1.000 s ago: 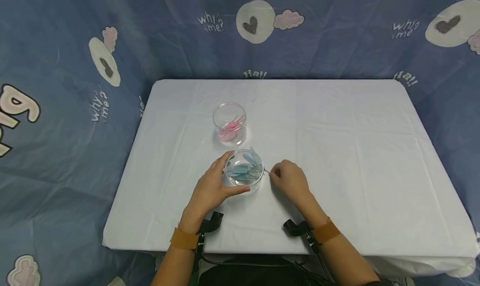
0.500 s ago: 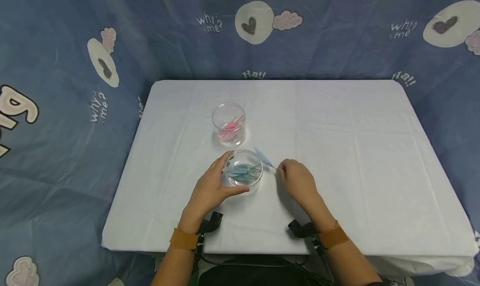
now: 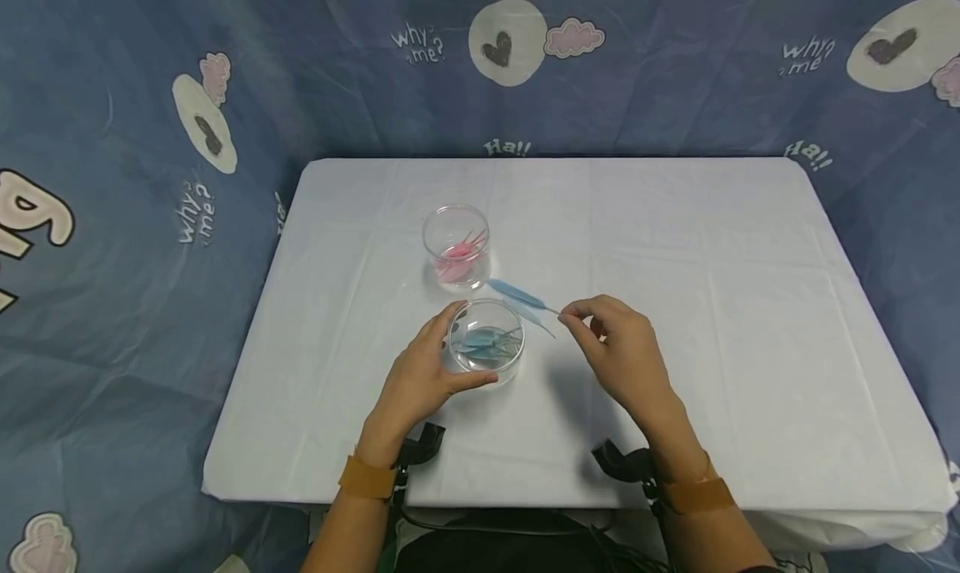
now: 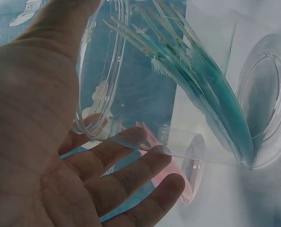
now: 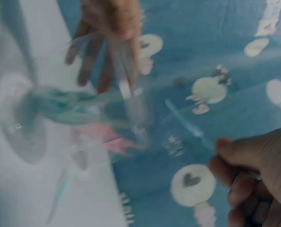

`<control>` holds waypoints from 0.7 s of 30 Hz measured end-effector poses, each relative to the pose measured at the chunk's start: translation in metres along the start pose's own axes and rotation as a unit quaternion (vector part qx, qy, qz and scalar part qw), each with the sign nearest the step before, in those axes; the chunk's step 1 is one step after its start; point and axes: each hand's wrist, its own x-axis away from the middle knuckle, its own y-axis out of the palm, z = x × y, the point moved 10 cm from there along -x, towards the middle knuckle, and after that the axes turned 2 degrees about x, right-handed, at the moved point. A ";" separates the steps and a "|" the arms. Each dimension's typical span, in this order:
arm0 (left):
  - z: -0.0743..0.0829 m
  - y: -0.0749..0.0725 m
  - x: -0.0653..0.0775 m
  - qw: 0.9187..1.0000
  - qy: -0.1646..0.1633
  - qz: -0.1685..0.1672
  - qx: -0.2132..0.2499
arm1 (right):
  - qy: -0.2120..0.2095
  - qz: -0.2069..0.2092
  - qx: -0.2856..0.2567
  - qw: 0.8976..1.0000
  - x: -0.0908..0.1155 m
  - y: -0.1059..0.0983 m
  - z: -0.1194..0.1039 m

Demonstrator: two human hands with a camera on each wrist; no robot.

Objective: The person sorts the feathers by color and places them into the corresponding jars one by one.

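My left hand (image 3: 422,383) steadies a clear round cup (image 3: 512,371), fingers behind its far side and thumb along the near side. Inside lie several blue feathers (image 3: 486,342); the left wrist view shows these feathers (image 4: 211,90) bunched with bare quills toward the mouth. To the right, my right hand (image 3: 624,352) pinches one blue feather (image 3: 517,294) by its quill between thumb and forefinger, vane pointing left. The right wrist view shows this feather (image 5: 184,119) raised. Just beyond the cup, a second loose blue feather (image 3: 527,314) lies on the cloth.
A second clear cup (image 3: 427,238) with pink feathers (image 3: 457,262) stands behind the first. White cloth (image 3: 712,331) covers the table, with a blue patterned curtain (image 3: 360,81) behind and at the sides. Black wrist cameras (image 3: 423,445) hang near the table's front edge.
My right hand has moved right and up from the cup's side, drawing out one blue feather and lifting it. The other stays on the cloth. My left hand keeps its place.
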 end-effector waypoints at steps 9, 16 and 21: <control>0.000 -0.002 -0.002 1.000 0.005 0.004 -0.002 | -0.100 0.032 -0.036 0.994 0.000 -0.025 -0.035; 0.000 -0.002 -0.002 1.000 0.003 0.003 0.003 | -0.178 -0.008 -0.012 0.984 -0.002 0.006 -0.050; 0.000 -0.002 -0.002 1.000 0.007 0.006 0.009 | -0.206 -0.042 0.018 0.977 -0.007 0.038 -0.060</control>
